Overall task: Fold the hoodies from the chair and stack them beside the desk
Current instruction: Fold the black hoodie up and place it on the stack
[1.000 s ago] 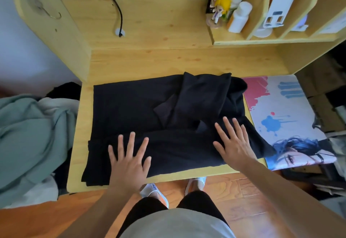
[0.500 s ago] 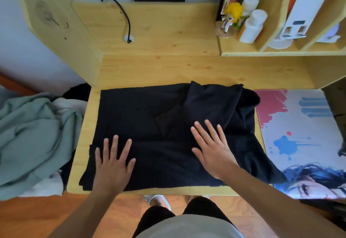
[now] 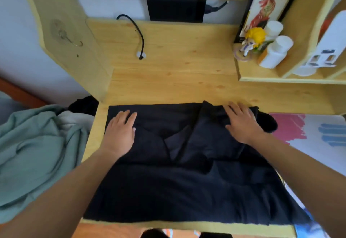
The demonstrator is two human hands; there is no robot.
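Where the desk (image 3: 168,65) edge meets the viewer, the black hoodie (image 3: 187,191) lies spread flat, its near hem running along that edge and covering most of the front surface. The fabric is dark and matte, with a folded panel overlapping at centre-right and a bunched portion, possibly the hood, at the far right corner. The left hand (image 3: 119,133) rests palm-down on the far left corner, fingers straight and together. The right hand (image 3: 241,123) presses flat on the far right fold, fingers extended. A green garment (image 3: 37,153) lies heaped left of the desk. A printed mat (image 3: 318,144) sits right of the hoodie.
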